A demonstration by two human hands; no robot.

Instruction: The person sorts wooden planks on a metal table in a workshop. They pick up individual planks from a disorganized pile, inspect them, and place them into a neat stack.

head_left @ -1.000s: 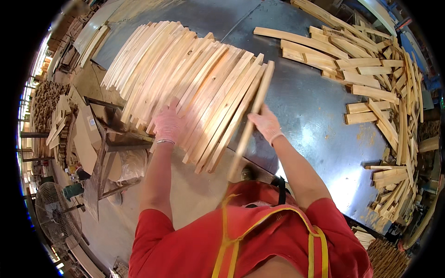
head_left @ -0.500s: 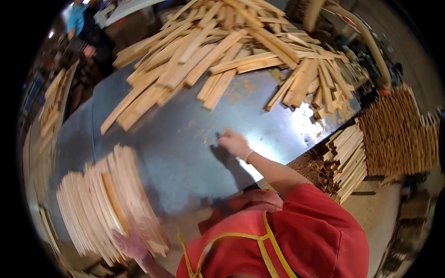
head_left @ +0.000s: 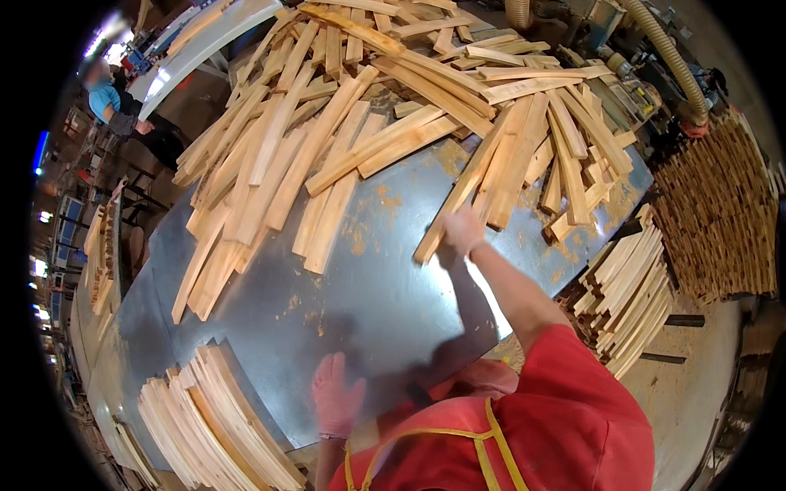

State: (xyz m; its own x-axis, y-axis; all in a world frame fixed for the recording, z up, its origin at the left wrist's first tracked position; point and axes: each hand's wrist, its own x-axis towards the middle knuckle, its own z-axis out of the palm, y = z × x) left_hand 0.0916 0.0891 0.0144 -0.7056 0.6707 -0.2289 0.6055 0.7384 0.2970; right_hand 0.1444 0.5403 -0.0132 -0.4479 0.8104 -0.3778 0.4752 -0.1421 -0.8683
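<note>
My right hand (head_left: pixel 464 230) reaches out over the metal tabletop (head_left: pixel 270 303), its fingers closed on the edge of a wooden slat (head_left: pixel 471 176). That slat lies slanted at the near side of a loose pile of wooden slats (head_left: pixel 319 139), its near end resting on the metal. My left hand (head_left: pixel 337 395), in a pinkish glove, is raised near the front edge of the table, fingers stretched and thumb apart, holding nothing. To its left, a row of slats (head_left: pixel 217 417) lies side by side at the table's near left corner.
Right of the table are a smaller stack of slats (head_left: pixel 626 286) and a tall stack of wood pieces (head_left: pixel 720 213). A ribbed hose (head_left: pixel 667 57) hangs at the far right. A person in a blue shirt (head_left: pixel 105 100) stands at the far left. Sawdust (head_left: pixel 358 239) dots the metal.
My right hand has moved forward from over bare metal to the slat. My left hand has left the slat row and come up to its right. The view has shifted, bringing the pile nearer.
</note>
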